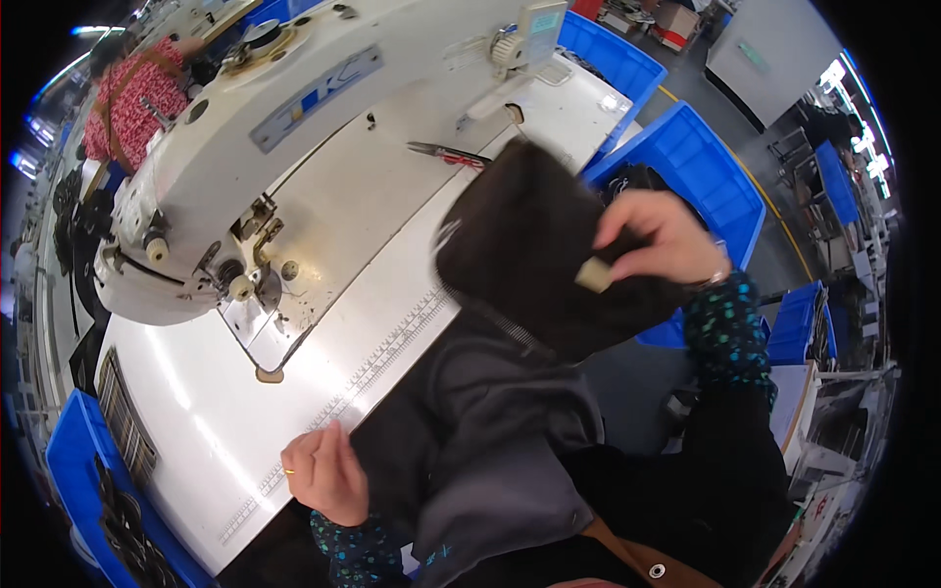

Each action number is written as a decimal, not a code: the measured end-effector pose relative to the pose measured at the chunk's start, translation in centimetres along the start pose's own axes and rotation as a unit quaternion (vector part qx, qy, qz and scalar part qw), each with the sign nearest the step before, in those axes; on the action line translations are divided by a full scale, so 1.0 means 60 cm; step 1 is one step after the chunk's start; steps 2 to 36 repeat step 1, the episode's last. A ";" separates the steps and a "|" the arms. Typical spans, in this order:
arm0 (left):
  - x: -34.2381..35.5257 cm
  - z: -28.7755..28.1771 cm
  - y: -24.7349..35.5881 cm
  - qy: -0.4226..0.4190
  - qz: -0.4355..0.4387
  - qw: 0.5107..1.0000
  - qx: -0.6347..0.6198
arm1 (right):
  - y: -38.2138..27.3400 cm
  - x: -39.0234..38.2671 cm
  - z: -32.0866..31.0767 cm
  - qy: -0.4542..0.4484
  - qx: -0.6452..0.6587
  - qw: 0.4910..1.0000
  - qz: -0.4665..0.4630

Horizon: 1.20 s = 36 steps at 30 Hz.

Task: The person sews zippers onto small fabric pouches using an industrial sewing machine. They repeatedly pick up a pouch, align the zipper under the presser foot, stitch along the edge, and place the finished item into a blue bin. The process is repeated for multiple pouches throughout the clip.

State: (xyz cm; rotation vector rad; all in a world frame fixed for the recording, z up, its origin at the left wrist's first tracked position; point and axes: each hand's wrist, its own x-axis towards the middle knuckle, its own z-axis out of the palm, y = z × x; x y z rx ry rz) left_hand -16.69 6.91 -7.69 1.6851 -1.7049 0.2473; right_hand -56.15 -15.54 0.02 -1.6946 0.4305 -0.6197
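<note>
In my right hand [667, 240] is a dark, pouch-like cloth piece [524, 235], raised over the table's right front edge and slightly blurred. Thumb and fingers pinch it, and a small beige tab [593, 274] shows by the thumb tip. A zipper-like strip runs along its lower edge. My left hand [328, 475] rests at the table's front edge beside a printed ruler scale [392, 343]; its fingers are curled together with nothing visible in them. Beyond it stands a white sewing machine [196, 196], its needle area [260, 265] away from both hands.
Red-handled scissors or snips [446, 153] lie on the white table [186, 412] behind the cloth. Blue bins [701, 162] stand at the right, and another blue bin [74, 451] with dark pieces at the left. A person in a red patterned top [137, 103] sits at far left.
</note>
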 end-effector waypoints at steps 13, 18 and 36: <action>-0.007 0.006 -0.017 0.002 -0.018 1.000 0.005 | -0.001 -0.015 0.002 0.012 -0.001 1.000 0.000; -0.007 0.006 -0.017 0.002 -0.018 1.000 0.005 | -0.001 -0.015 0.002 0.012 -0.001 1.000 0.000; -0.007 0.006 -0.017 0.002 -0.018 1.000 0.005 | -0.001 -0.015 0.002 0.012 -0.001 1.000 0.000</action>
